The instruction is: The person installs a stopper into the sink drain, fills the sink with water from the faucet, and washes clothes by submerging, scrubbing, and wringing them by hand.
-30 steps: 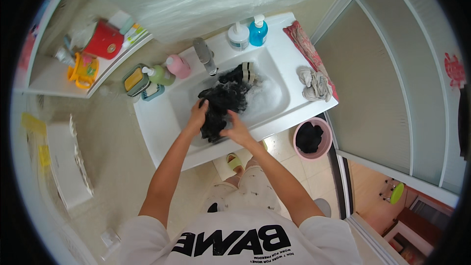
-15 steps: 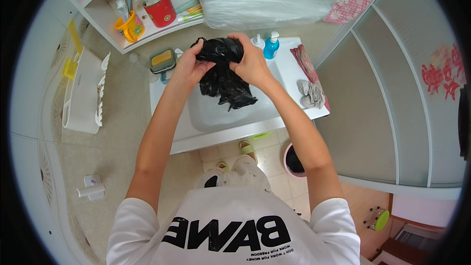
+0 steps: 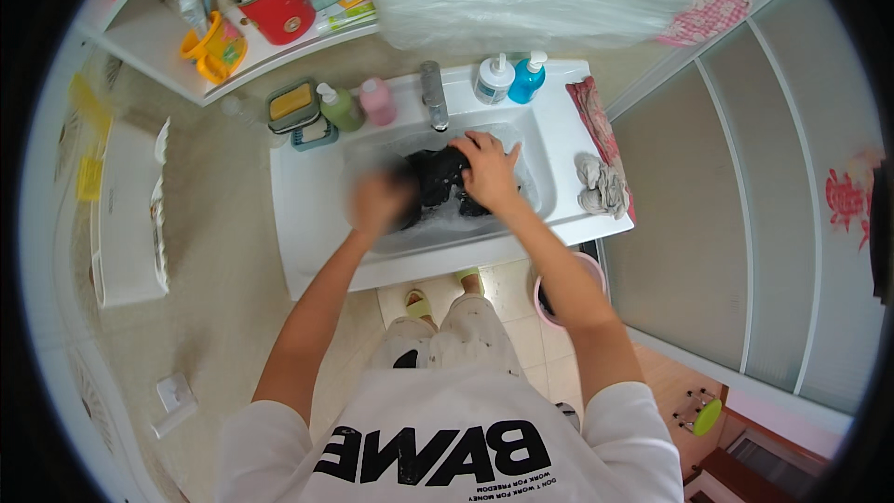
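A wet, shiny black cloth (image 3: 436,172) lies bunched in the white sink (image 3: 307,214), in cloudy, sudsy water. At the cloth's left side is my left hand (image 3: 380,200), smeared by motion, so its fingers cannot be made out. My right hand (image 3: 489,170) rests against the cloth's right side with its fingers apart. Part of the cloth shows below the right hand, and the rest is hidden by water and hands. The metal faucet (image 3: 434,95) stands just beyond the cloth.
Behind the basin stand a green pump bottle (image 3: 341,108), a pink bottle (image 3: 377,101), a white pump bottle (image 3: 494,80) and a blue one (image 3: 528,79). A soap dish (image 3: 293,104) sits at the left corner. Grey cloth (image 3: 602,186) lies on the right rim. A pink bucket (image 3: 587,265) stands below.
Both hands have lowered the black cloth from above the sink into the water. My right hand's fingers have spread, and the faucet and bottles behind have come into sight.
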`<state>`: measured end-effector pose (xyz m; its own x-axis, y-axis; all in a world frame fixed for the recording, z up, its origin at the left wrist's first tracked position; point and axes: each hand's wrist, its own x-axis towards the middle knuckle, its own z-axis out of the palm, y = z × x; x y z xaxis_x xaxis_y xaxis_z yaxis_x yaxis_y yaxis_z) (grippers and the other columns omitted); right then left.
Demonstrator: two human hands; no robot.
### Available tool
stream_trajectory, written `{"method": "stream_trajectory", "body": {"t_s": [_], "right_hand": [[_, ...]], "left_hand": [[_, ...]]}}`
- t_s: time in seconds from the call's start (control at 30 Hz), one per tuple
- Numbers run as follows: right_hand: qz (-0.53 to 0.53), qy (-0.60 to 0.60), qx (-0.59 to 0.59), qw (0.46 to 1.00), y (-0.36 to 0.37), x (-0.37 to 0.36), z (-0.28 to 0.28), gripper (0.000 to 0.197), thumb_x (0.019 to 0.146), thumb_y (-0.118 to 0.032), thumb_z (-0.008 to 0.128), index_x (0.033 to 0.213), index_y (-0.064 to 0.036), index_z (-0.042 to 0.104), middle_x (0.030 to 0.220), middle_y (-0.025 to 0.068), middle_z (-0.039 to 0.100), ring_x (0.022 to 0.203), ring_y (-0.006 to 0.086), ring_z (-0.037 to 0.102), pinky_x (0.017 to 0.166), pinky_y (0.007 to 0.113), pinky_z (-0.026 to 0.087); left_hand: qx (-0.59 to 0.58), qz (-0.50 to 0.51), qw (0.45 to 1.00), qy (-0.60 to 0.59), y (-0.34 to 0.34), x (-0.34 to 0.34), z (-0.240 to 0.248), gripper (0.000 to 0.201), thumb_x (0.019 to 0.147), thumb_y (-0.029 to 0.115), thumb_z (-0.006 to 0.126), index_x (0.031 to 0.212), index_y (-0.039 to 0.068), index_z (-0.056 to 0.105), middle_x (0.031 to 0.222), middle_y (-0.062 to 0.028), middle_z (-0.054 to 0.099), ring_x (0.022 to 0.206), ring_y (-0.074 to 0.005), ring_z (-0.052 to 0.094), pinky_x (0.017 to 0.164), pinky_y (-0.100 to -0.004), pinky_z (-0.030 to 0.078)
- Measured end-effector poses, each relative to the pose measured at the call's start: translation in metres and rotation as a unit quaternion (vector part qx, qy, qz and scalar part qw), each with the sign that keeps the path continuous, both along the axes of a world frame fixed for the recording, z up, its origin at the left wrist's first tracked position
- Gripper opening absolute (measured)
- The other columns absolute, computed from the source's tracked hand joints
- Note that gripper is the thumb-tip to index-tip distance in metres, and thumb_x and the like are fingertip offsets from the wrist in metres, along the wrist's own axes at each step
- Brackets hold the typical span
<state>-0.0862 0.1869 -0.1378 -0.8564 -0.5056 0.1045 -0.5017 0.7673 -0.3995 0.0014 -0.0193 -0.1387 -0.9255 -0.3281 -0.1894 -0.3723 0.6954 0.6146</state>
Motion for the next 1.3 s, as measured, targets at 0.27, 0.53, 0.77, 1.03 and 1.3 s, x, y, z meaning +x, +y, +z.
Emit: {"method": "stream_trajectory", "body": {"t_s": [0.27, 0.53, 0.77, 1.03, 1.3], "right_hand": [[-0.132, -0.159, 0.097, 0.974, -0.01, 0.016, -0.137, 0.091, 0.064, -0.021, 0.073, 0.145, -0.0438, 0.037, 0.159, 0.0199, 0.014, 0.142, 0.0565, 0.005, 0.097, 0.085, 0.008], [-0.133, -0.211, -0.017, 0.968, -0.027, -0.017, -0.209, 0.075, 0.078, -0.02, 0.062, 0.148, -0.0301, 0.036, 0.152, 0.026, 0.024, 0.141, 0.054, 0.012, 0.116, 0.061, 0.013], [0.059, -0.131, 0.257, 0.956, -0.049, -0.035, -0.227, 0.058, 0.088, -0.034, 0.055, 0.142, -0.02, 0.038, 0.147, 0.0145, 0.034, 0.137, 0.0373, 0.027, 0.112, 0.053, 0.026], [0.034, -0.232, 0.221, 0.947, -0.025, -0.048, -0.148, 0.028, 0.081, -0.023, 0.064, 0.105, -0.0092, 0.067, 0.114, 0.008, 0.064, 0.111, 0.0303, 0.055, 0.097, 0.05, 0.04], [0.002, -0.125, -0.171, 0.977, 0.034, -0.044, -0.034, 0.037, 0.065, -0.004, 0.06, 0.099, 0.0006, 0.072, 0.096, 0.0259, 0.067, 0.091, 0.0438, 0.063, 0.088, 0.042, 0.051]], "left_hand": [[-0.149, -0.204, 0.965, -0.067, 0.031, -0.027, -0.119, 0.119, 0.054, 0.042, 0.089, 0.151, 0.046, 0.02, 0.162, -0.0146, 0.0, 0.142, -0.0558, 0.007, 0.098, -0.083, 0.016], [-0.206, -0.212, 0.949, -0.107, 0.029, -0.055, -0.172, 0.104, 0.061, 0.04, 0.084, 0.15, 0.027, 0.032, 0.157, -0.0215, 0.012, 0.141, -0.0505, 0.014, 0.106, -0.075, 0.01], [-0.366, -0.205, 0.886, -0.2, 0.006, -0.07, -0.259, 0.078, 0.07, 0.031, 0.075, 0.14, 0.016, 0.043, 0.138, -0.0207, 0.04, 0.127, -0.0385, 0.04, 0.103, -0.0585, 0.032], [-0.194, -0.258, 0.946, -0.011, -0.017, -0.076, -0.168, 0.052, 0.073, 0.025, 0.073, 0.119, 0.003, 0.059, 0.121, -0.02, 0.058, 0.11, -0.0357, 0.055, 0.089, -0.0446, 0.046], [0.229, -0.066, 0.971, 0.013, -0.039, -0.043, 0.006, 0.045, 0.073, 0.022, 0.082, 0.111, 0.003, 0.067, 0.095, -0.0088, 0.071, 0.086, -0.0228, 0.067, 0.079, -0.0355, 0.053]]}}
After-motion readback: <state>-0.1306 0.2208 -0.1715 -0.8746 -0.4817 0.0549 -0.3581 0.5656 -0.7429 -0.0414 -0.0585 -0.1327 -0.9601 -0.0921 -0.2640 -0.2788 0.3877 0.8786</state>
